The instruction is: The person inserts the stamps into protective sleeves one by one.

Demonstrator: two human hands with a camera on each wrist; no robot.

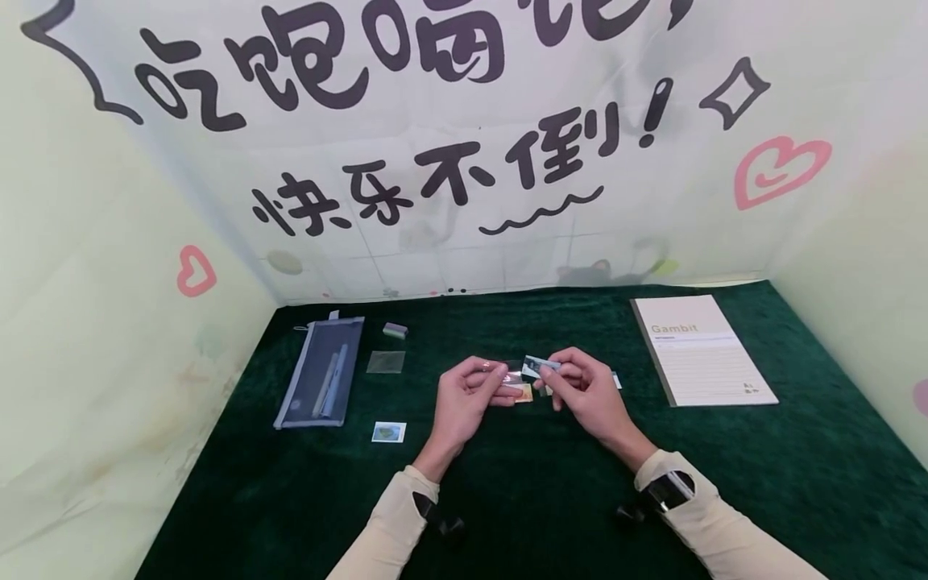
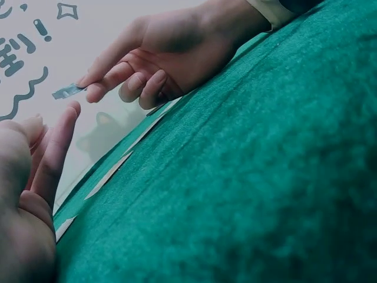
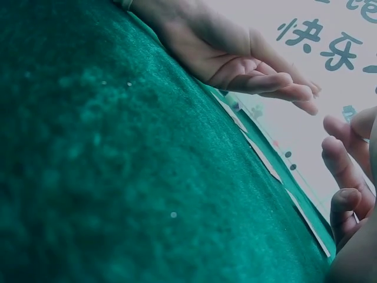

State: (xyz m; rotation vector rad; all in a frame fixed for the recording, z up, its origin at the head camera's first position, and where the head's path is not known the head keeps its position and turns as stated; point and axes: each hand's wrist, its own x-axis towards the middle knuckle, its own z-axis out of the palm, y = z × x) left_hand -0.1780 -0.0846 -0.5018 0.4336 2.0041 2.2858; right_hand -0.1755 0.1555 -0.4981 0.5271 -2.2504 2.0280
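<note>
Above the green cloth, my right hand [image 1: 590, 399] pinches a small blue-and-white stamp [image 1: 538, 367] between thumb and forefinger. In the left wrist view that stamp [image 2: 69, 91] juts from the fingertips, tilted. My left hand [image 1: 460, 399] faces it and pinches a small clear plastic sleeve [image 1: 515, 372] by thumb and fingers; the sleeve is hard to see in both wrist views. Stamp and sleeve are close together; whether they touch I cannot tell. An orange stamp [image 1: 524, 393] shows just beneath the left fingertips. Behind the right hand peeks a pale stamp edge [image 1: 616, 379].
At left lie a zipped mesh pouch [image 1: 300, 387] with pen-like items inside, a small eraser-like block [image 1: 395, 330], another clear sleeve [image 1: 386, 362] and a stamp with a green-blue picture [image 1: 389, 432]. A notebook [image 1: 706, 354] lies at right. The printed wall cloth [image 1: 435, 266] rises behind.
</note>
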